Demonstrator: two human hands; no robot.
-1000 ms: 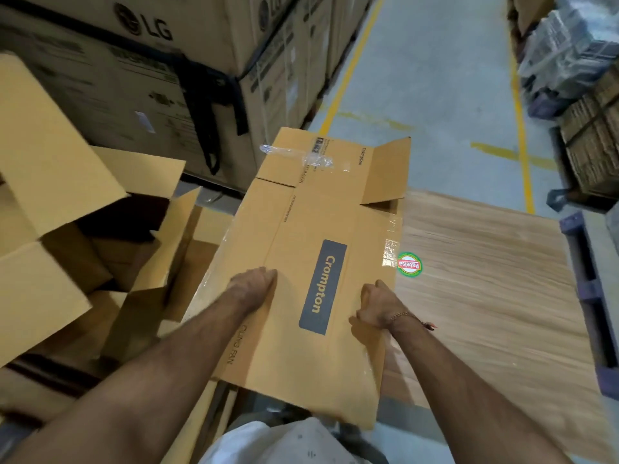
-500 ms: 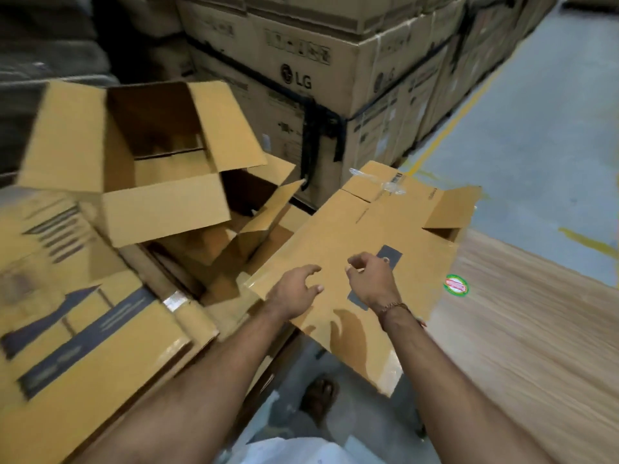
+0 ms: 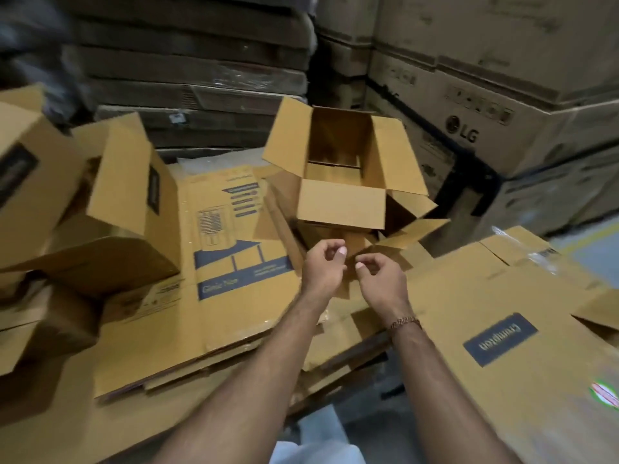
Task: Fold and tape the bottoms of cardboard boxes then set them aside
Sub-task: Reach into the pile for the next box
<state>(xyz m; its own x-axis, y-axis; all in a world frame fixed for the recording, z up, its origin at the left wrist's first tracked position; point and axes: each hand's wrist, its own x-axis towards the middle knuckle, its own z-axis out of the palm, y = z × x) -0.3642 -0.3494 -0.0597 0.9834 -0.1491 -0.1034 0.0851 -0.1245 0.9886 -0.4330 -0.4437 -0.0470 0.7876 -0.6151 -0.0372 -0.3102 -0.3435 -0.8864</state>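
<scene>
A flat Crompton cardboard box [image 3: 502,316] with tape on its far flaps lies at the right. Ahead, a stack of flattened printed boxes [image 3: 227,262] lies on the pile. An opened-up box [image 3: 341,192] with its flaps spread stands just beyond my hands. My left hand [image 3: 325,262] and my right hand [image 3: 382,279] hover side by side above the pile, fingers loosely curled, holding nothing. Neither hand touches a box.
Several erected boxes [image 3: 110,209] lie tipped at the left. Tall stacks of LG cartons [image 3: 485,128] and wrapped flat cardboard [image 3: 201,78] wall in the back. A strip of floor [image 3: 593,242] shows at the far right.
Both hands have let go of the Crompton box, which now lies at the right. My view has swung left, and my hands have come together over the pile of flat boxes.
</scene>
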